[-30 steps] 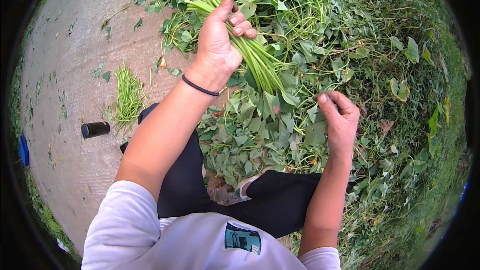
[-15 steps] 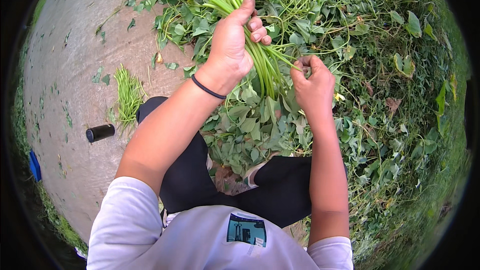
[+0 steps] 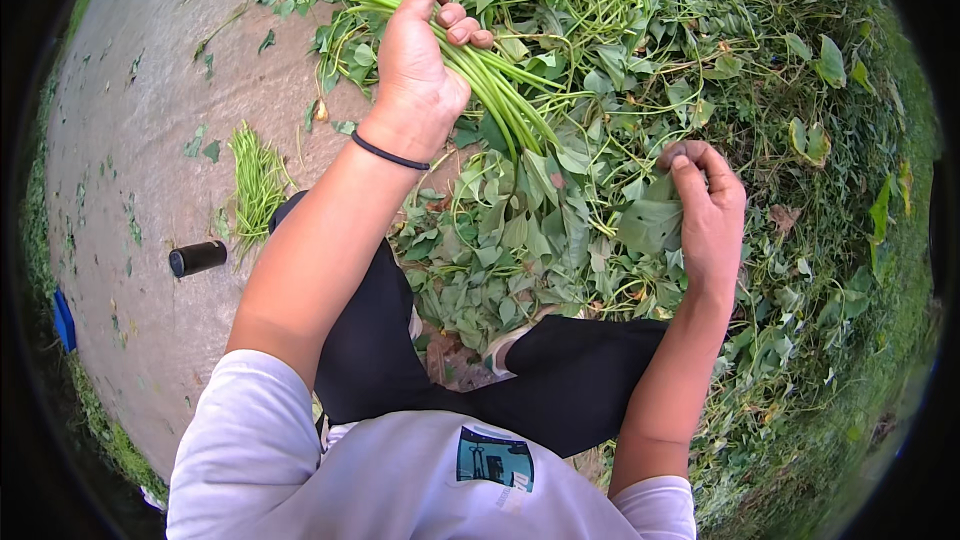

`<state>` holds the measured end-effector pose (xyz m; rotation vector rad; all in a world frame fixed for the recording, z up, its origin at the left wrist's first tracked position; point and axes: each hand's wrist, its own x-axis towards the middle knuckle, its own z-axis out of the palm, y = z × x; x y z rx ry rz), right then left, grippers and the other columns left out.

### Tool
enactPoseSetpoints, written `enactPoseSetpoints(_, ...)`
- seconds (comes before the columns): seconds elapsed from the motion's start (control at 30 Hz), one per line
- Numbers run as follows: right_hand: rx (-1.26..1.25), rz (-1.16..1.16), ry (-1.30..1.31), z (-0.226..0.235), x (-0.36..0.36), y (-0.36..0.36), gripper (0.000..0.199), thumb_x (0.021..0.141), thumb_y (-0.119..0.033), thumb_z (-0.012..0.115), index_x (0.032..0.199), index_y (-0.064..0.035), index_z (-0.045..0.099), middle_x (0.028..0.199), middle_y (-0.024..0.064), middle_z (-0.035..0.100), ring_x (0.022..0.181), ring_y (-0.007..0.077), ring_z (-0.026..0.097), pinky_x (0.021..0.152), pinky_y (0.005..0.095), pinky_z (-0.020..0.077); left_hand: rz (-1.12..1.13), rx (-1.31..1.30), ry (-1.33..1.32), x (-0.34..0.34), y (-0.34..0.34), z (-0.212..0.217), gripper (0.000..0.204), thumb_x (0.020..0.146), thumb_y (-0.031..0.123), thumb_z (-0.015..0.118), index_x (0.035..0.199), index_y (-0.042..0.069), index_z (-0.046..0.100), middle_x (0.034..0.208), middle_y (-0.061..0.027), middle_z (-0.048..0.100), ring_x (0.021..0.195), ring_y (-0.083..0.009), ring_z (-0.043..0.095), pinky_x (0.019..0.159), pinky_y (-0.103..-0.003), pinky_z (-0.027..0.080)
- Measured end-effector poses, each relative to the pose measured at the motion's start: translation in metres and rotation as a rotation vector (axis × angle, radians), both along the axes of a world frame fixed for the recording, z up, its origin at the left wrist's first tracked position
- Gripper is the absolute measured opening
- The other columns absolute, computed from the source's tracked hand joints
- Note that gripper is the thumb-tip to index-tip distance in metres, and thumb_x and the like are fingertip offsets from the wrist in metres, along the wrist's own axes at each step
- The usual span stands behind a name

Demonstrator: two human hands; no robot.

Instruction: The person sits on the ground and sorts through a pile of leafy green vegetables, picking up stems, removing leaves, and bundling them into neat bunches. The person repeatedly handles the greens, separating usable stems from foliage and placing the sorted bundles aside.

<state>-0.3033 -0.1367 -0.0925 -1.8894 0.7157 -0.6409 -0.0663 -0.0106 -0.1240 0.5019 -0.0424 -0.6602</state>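
My left hand (image 3: 412, 60) is wrapped round a bunch of long green leaf stems (image 3: 505, 105), probably sweet potato leaves. The cut ends stick out above my thumb, and the broad leaves (image 3: 540, 190) hang at the lower right end over the heap. To the right, apart from the bunch, my right hand (image 3: 708, 202) is closed with thumb and fingers pinched together. A single broad green leaf (image 3: 648, 227) hangs just below these fingertips, seemingly held by them.
A large heap of leafy vines (image 3: 620, 10) spreads ahead and to the right. On the grey ground at left lie a small pile of bare green stems (image 3: 258, 180) and a black cylinder (image 3: 198, 258). A blue object (image 3: 64, 320) sits at the far left edge.
My left hand has moved left and slightly up with the bunch. My right hand has drawn away from the stems to the right and down, and a leaf now hangs at its fingers.
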Motion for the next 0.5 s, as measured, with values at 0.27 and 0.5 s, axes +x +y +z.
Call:
enactPoseSetpoints(0.27, -0.492, 0.066, 0.17, -0.041, 0.038, 0.041, 0.017, 0.078, -0.007, 0.066, 0.093, 0.0005, 0.067, 0.077, 0.013, 0.064, 0.066, 0.0238, 0.063, 0.063, 0.0291, 0.0487, -0.042, -0.032, 0.046, -0.014, -0.012, 0.0, 0.032, 0.091, 0.037, 0.059, 0.081, 0.012, 0.043, 0.062, 0.0036, 0.037, 0.05, -0.0094, 0.036, 0.056, -0.028, 0.04)
enactPoseSetpoints(0.5, -0.613, -0.056, 0.138, -0.053, 0.046, 0.042, 0.022, 0.076, -0.013, 0.072, 0.095, -0.0017, 0.068, 0.078, 0.0119, 0.064, 0.067, 0.0258, 0.062, 0.062, 0.032, 0.0486, -0.069, -0.038, 0.08, -0.017, -0.009, -0.001, 0.03, 0.091, 0.036, 0.059, 0.081, 0.012, 0.044, 0.061, 0.0039, 0.038, 0.05, -0.009, 0.037, 0.056, -0.028, 0.039)
